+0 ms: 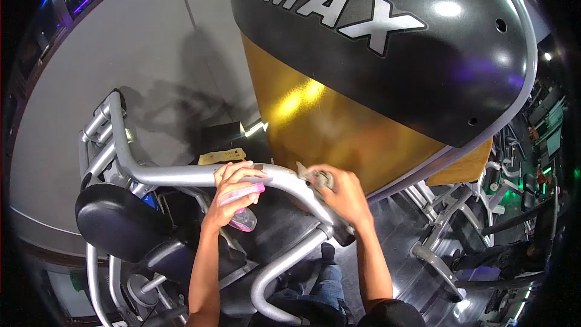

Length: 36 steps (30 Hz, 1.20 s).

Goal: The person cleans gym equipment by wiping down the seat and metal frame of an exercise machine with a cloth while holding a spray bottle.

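My left hand (227,197) is closed around a spray bottle (243,220) with a pink head and a clear body, which hangs below the silver tube. Its fingers lie over or just in front of the tube; I cannot tell if they touch it. My right hand (346,197) grips a crumpled grey-white cloth (322,177) against the bend of the silver machine frame (181,175). From that bend, the frame runs down to a dark-ended grip near my right wrist.
A black padded seat (121,218) belongs to the machine at left. Ahead stands a large black and gold panel (339,109) with silver lettering. A yellow label (221,156) lies behind the tube. More gym machines (448,212) stand at right on the dark floor.
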Each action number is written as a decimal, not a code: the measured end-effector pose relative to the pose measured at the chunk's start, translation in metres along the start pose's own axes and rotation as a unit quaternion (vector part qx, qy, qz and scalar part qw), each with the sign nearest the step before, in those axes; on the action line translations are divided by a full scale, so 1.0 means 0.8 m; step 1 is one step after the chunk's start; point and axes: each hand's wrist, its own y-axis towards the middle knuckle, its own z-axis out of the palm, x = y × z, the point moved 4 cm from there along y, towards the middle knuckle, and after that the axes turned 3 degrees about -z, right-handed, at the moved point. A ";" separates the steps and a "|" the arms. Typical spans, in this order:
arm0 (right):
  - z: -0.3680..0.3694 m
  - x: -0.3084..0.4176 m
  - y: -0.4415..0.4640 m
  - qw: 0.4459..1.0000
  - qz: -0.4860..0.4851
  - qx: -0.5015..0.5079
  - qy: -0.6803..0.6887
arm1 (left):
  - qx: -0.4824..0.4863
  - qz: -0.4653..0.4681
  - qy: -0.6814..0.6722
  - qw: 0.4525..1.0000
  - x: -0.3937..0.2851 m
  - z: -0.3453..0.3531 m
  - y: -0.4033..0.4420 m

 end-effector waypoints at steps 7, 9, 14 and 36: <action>0.029 -0.005 0.056 0.994 -0.002 0.108 -0.007 | 0.010 -0.014 -0.014 1.000 0.002 -0.002 -0.001; 0.023 -0.012 0.047 0.992 0.032 0.121 0.015 | 0.009 -0.013 -0.015 1.000 0.003 -0.002 -0.001; -0.009 -0.019 0.012 0.975 0.146 0.161 -0.050 | 0.000 -0.013 -0.018 1.000 0.005 -0.001 -0.002; 0.066 0.055 0.045 0.983 -0.090 -0.033 -0.154 | -0.023 0.025 -0.044 0.998 0.017 0.002 -0.004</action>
